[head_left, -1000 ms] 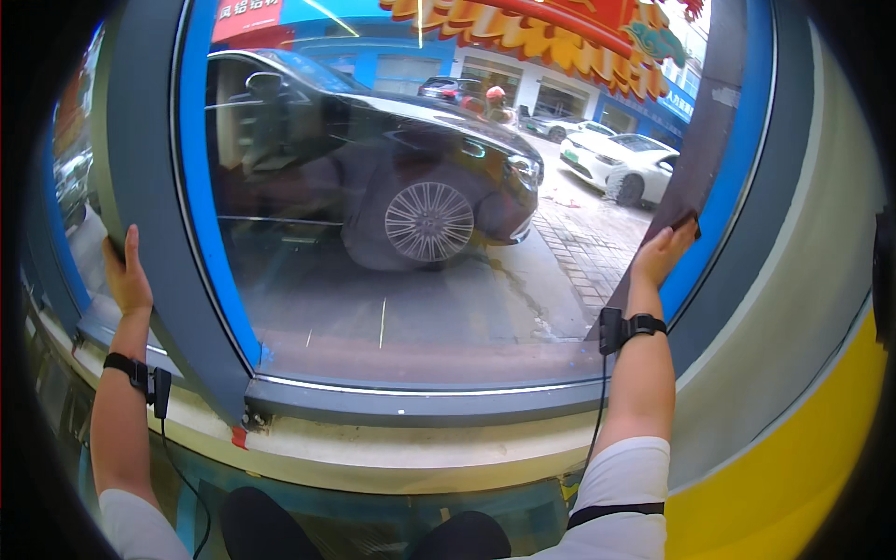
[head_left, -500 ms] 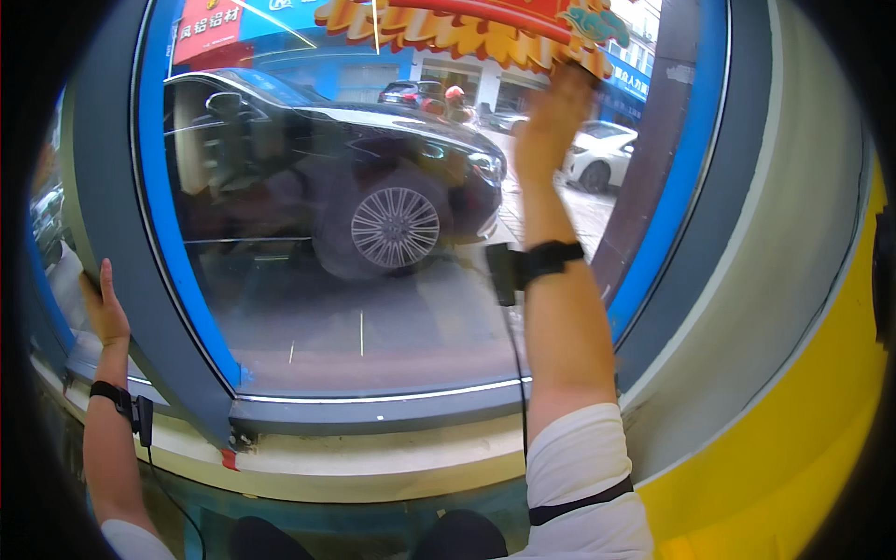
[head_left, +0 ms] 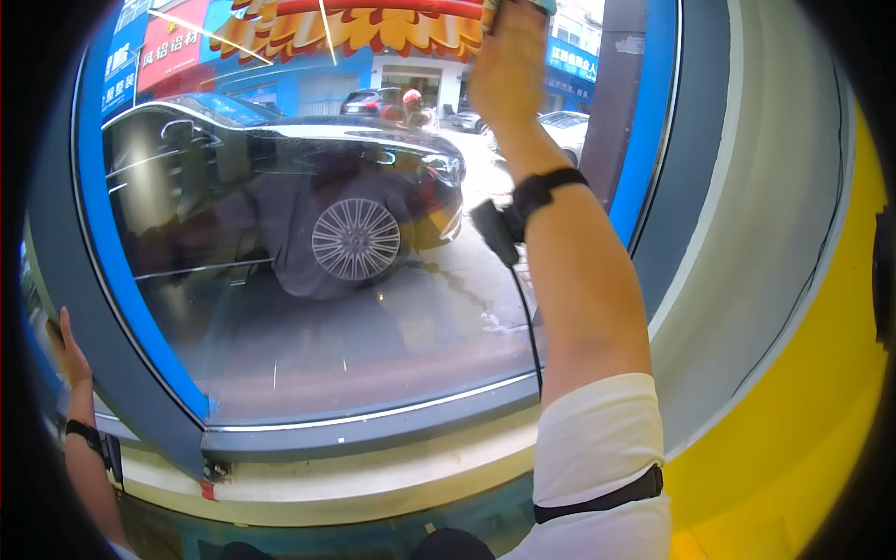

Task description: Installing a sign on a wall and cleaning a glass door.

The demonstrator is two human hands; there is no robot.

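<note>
My right hand point(head_left: 509, 70) is raised against the upper part of a large window point(head_left: 280, 355), its back toward me and slightly blurred. A dark thing shows at its fingertips; its kind is not clear. Beside those fingers is a red and yellow decoration point(head_left: 355, 33) with a scalloped lower edge, and the hand covers its right end. At far left my left hand point(head_left: 70, 350) is at the edge of the grey window frame point(head_left: 98, 308), its fingers stretched upward. Each wrist wears a black strap with a small dark device and a cable.
Blue strips point(head_left: 140, 308) line the window's sides. Below runs a cream ledge point(head_left: 327, 481), with a small red piece point(head_left: 207, 490) near the frame's corner. A pale wall point(head_left: 747, 233) and a yellow surface point(head_left: 793, 448) stand at right. Beyond the glass is a parked black car point(head_left: 308, 168).
The view has turned, so the window and car sit farther left. My right hand has moved up over the decoration's right end. My left hand appears lower, nearer the picture's left edge.
</note>
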